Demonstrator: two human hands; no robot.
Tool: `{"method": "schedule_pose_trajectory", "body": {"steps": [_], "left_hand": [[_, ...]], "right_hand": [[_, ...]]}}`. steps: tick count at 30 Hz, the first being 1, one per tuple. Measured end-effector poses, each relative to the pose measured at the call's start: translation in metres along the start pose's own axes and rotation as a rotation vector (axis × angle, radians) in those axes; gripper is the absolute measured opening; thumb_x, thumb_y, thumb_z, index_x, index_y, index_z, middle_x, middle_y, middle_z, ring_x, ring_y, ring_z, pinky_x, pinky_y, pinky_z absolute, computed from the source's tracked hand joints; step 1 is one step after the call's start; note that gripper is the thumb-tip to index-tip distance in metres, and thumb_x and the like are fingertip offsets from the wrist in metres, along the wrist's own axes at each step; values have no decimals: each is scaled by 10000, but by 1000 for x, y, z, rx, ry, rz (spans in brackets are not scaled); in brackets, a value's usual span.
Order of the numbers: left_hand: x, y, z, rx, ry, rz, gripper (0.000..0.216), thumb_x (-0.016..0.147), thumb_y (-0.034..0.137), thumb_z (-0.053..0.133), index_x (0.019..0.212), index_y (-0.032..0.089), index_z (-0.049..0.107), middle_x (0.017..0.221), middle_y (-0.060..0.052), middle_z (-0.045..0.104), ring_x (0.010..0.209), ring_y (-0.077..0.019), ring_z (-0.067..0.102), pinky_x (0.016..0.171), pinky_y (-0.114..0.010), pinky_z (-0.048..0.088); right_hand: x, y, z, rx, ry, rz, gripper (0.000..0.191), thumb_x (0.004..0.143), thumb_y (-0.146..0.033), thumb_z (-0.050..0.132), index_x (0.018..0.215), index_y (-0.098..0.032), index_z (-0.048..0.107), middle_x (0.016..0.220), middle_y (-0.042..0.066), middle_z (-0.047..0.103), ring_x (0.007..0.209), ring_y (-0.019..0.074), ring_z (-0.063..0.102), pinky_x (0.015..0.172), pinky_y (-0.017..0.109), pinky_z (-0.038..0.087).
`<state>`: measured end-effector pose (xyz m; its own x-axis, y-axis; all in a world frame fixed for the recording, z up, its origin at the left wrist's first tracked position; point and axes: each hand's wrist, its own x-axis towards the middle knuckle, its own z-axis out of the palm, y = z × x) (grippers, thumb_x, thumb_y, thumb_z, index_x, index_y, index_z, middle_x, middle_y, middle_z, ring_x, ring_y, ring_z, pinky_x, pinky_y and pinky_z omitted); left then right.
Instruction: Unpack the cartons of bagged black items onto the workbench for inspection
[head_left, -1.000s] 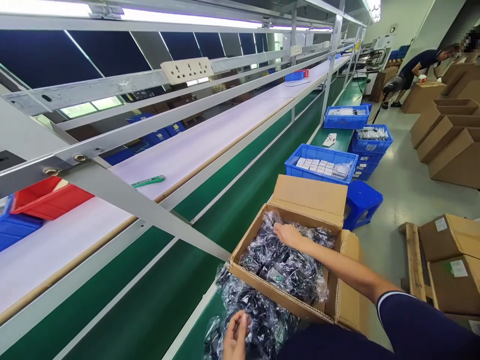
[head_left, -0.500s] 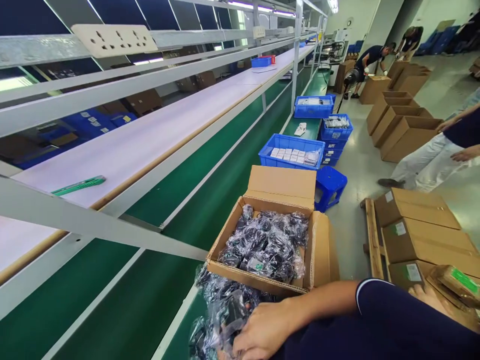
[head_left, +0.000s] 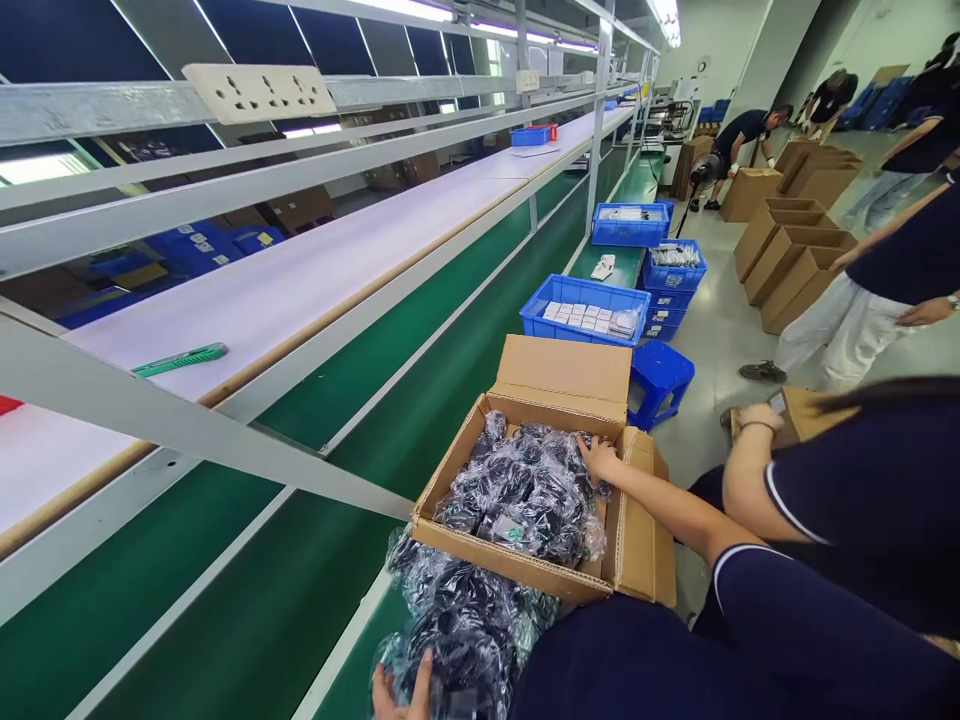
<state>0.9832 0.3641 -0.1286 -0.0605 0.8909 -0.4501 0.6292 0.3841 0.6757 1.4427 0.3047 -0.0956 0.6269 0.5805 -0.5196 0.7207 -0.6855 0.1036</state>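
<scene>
The step in hand looks to be sorting through the bagged items (head_left: 517,490) under the right hand (head_left: 600,462), which rests its spread fingers on them inside the carton (head_left: 510,566), with no firm pinch visible. Nearer the body, the left hand (head_left: 405,710) lies at a bagged pile (head_left: 461,600), thumb and finger apart; the view cuts it off, so I cannot tell whether it grips anything. The next move probably calls for the right fingers to separate one bag from its neighbours
</scene>
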Motion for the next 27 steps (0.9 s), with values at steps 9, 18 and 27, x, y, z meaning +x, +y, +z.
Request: {"method": "schedule_pose_trajectory", "body": {"steps": [9, 18, 27], "left_hand": [[-28, 47, 13, -189, -21, -35, 751, 623, 544, 551, 1261, 175, 402, 1385, -155, 389, 1279, -292, 369, 1050, -429, 333], [-44, 65, 19, -441, -115, 111, 626, 575, 564, 665, 1070, 203, 537, 1274, -103, 509, 1201, -294, 457, 1063, -446, 314], [-91, 99, 76, -827, -681, 233, 824, 637, 523, 705, 1347, 326, 335, 1416, -86, 359, 1264, -288, 392, 892, -394, 488]], "right_hand": [[14, -1, 21, 91, -71, -46, 1301, 461, -81, 800, 1474, -164, -11, 1359, 325, 226, 1142, 419, 461, 901, 448, 433], [-11, 19, 7, 341, -25, -116, 1063, 588, -234, 737, 1457, -92, 142, 1224, 250, 482, 1101, 350, 518, 902, 416, 430], [-106, -6, -22, 979, -48, -777, 992, 659, -463, 707, 1432, -93, 206, 1429, 136, 290, 1263, 222, 359, 1070, 298, 291]]}}
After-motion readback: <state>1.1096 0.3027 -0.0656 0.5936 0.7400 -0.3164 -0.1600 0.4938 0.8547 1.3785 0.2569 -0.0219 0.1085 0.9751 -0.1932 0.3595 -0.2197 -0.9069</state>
